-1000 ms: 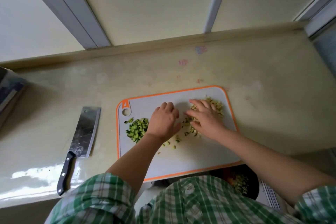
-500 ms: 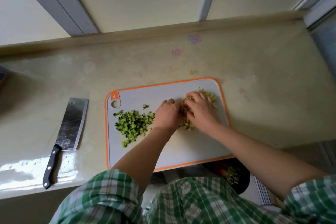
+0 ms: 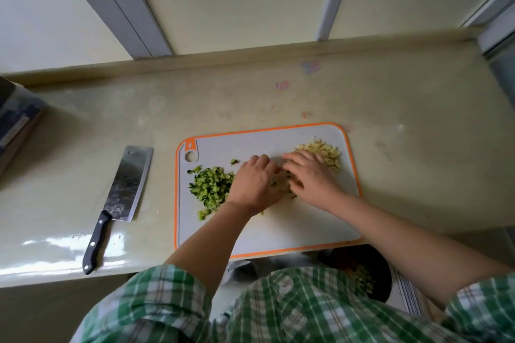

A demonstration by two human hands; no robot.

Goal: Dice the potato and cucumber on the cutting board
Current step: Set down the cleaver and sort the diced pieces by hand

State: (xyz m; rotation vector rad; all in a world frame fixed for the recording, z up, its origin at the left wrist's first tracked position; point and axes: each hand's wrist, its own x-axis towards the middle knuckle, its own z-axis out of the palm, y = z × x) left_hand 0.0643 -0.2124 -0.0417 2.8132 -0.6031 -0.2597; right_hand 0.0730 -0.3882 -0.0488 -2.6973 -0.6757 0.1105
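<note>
Pale glossy counter carries one grey orange-rimmed cutting board and one black-handled steel cleaver. Two heaps sit on the board: green diced cucumber and yellow diced potato. Left hand and right hand lie spread between them, apparently gripping nothing.

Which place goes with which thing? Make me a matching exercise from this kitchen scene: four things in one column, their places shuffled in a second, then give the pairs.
Things
1. cleaver
2. diced cucumber
3. diced potato
4. cutting board

Places
A. far right corner of the board, beyond the right hand
B. flat on the counter, left of the board, nobody holding it
C. left part of the board, beside the left hand
D. at the counter's near edge, in front of the person

Pairs: 1-B, 2-C, 3-A, 4-D
</note>
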